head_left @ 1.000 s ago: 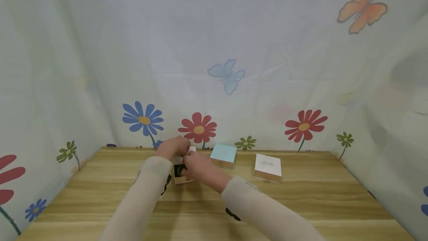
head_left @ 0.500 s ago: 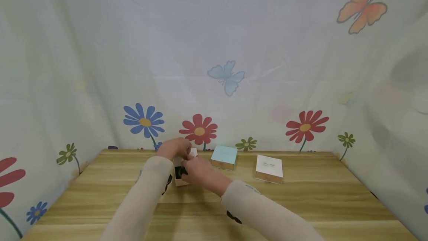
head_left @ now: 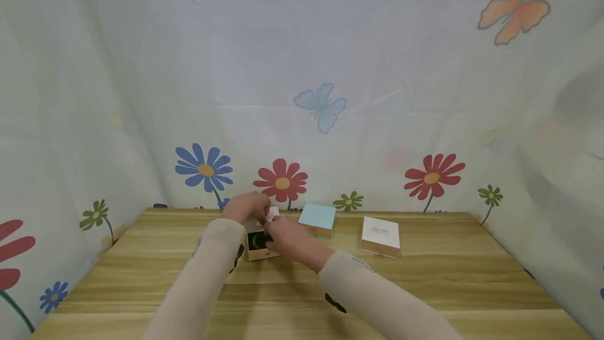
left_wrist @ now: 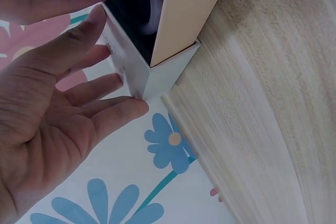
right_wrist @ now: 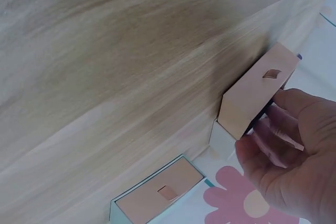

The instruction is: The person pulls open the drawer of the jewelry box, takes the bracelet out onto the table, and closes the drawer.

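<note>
Left hand [left_wrist: 55,111], fingers spread, touches white box [left_wrist: 164,80]; right hand [right_wrist: 311,169] curves over drawer [right_wrist: 254,88], grip unclear.

1 mint box [head_left: 317,216] and 1 white box [head_left: 380,234] lie before a flowered curtain [head_left: 363,156].

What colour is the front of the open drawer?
The front of the open drawer is pale pinkish tan; the right wrist view shows it best.
</note>
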A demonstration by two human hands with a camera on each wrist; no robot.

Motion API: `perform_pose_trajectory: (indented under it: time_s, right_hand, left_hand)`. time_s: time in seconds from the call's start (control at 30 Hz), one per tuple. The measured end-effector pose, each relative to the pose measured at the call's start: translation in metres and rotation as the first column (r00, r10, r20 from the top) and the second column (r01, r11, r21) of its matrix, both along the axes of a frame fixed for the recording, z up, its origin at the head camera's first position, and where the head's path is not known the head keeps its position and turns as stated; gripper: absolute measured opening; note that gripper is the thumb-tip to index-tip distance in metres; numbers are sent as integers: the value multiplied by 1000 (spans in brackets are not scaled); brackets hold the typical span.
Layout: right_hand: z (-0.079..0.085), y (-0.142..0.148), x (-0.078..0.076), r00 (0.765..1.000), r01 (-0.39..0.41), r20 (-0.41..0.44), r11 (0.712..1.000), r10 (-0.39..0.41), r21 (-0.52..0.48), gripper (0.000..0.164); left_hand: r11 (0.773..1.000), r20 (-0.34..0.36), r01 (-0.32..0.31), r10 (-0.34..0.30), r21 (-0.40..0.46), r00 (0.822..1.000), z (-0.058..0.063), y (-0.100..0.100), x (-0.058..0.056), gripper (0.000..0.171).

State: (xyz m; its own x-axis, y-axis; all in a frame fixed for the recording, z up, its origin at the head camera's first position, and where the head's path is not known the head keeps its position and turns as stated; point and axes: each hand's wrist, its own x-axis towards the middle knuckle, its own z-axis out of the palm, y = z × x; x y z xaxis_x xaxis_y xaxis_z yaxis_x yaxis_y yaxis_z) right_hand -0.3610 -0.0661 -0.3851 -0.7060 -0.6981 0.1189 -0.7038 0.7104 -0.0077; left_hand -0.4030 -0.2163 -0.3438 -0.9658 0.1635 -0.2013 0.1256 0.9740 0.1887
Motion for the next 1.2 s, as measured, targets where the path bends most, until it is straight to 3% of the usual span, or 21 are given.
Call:
perform_pose_trajectory:
  time_s: [0.3,0.6,0.93,1.2]
  right_hand:
    - [3,-4,0,997,-64,-27,997,65,41,23]
    - [8,-4,1,996,-77,38,995,75,67,22]
    - [13,-2,0,991,-124,66,988,118,89,32]
    - [7,-9,3,995,-96,25,992,94,84,27]
  left_hand:
    - [1000,2,-5,5,15,1000,-3,-3,-6,11]
    - [999,11,-30,30,41,999,-7,-2,-8,13]
    - [999,2,-37,37,35,999,-5,-2,-5,15]
    - [999,-14,-17,17,34,1000,-2,-1,1,12]
